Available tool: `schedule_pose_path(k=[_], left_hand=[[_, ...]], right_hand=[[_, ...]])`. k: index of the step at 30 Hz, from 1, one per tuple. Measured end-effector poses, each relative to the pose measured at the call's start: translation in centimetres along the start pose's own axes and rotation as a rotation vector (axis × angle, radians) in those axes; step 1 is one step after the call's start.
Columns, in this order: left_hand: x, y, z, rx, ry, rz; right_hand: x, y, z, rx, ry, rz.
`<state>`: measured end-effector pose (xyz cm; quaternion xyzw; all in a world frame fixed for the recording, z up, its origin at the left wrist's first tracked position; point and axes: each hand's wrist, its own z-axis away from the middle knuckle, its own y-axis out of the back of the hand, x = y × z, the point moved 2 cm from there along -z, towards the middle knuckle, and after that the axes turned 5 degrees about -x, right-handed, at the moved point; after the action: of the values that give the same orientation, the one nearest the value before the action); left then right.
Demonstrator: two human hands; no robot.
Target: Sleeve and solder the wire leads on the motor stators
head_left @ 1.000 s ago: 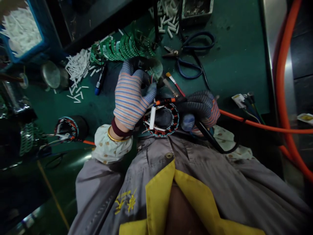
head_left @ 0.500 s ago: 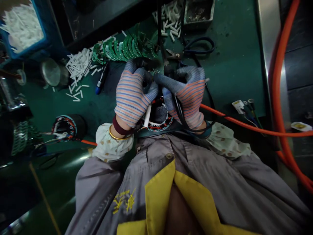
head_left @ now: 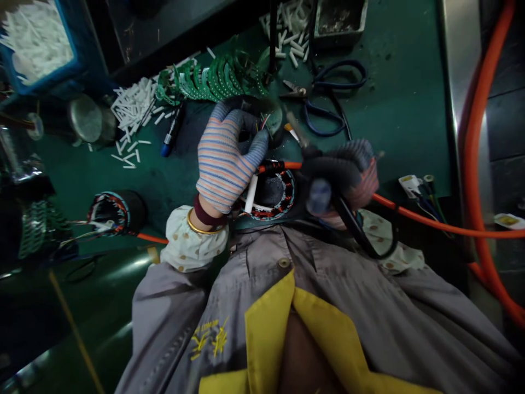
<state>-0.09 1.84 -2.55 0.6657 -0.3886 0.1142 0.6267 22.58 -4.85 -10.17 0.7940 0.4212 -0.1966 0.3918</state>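
My left hand [head_left: 225, 156], in a striped glove with grey fingers, is closed in a pinch on thin wires [head_left: 265, 121] above a motor stator [head_left: 290, 191]. The wires' ends show red and white; the rest is hidden by the fingers. The stator is a dark ring with orange and black windings, lying in front of my body. A white sleeve [head_left: 251, 194] leans at its left rim. My right hand [head_left: 353, 172], blurred, is wrapped round a soldering iron [head_left: 303, 139] with a black cord, its tip pointing up and left, apart from the wires.
Green curved circuit boards [head_left: 217, 79] lie behind my left hand, beside loose white sleeves [head_left: 135, 106] and a blue-capped pen [head_left: 167, 142]. Scissors [head_left: 328, 98] lie behind my right hand. Another stator [head_left: 118, 213] sits left. An orange cable [head_left: 430, 219] crosses the right side.
My right hand has moved right and toward my body with the soldering iron, away from my left hand. The stator and the scissors are now less covered. My left hand keeps its pinch.
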Motion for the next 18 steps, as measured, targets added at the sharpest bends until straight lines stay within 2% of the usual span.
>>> schedule_pose_path(k=[3, 7, 12, 14, 17, 18], left_hand=[[0.2, 0.3, 0.0, -0.024, 0.019, -0.034], [-0.1, 0.9, 0.1, -0.060, 0.027, -0.062], [-0.3, 1.0, 0.2, -0.076, 0.043, -0.116], [-0.1, 1.0, 0.3, -0.042, 0.009, -0.125], [0.3, 1.0, 0.4, 0.010, -0.064, -0.101], [0.4, 1.0, 0.5, 0.017, -0.071, -0.099]], right_hand=[[-1.2, 1.3, 0.2, 0.063, 0.143, -0.006], [-1.8, 2.0, -0.6, 0.056, 0.288, -0.015], [-0.5, 1.8, 0.7, -0.144, 0.169, 0.106], [-0.2, 1.6, 1.4, -0.162, 0.162, 0.091], [0.1, 1.5, 1.9, -0.100, 0.212, -0.002], [0.2, 1.5, 1.9, -0.130, 0.188, -0.008]])
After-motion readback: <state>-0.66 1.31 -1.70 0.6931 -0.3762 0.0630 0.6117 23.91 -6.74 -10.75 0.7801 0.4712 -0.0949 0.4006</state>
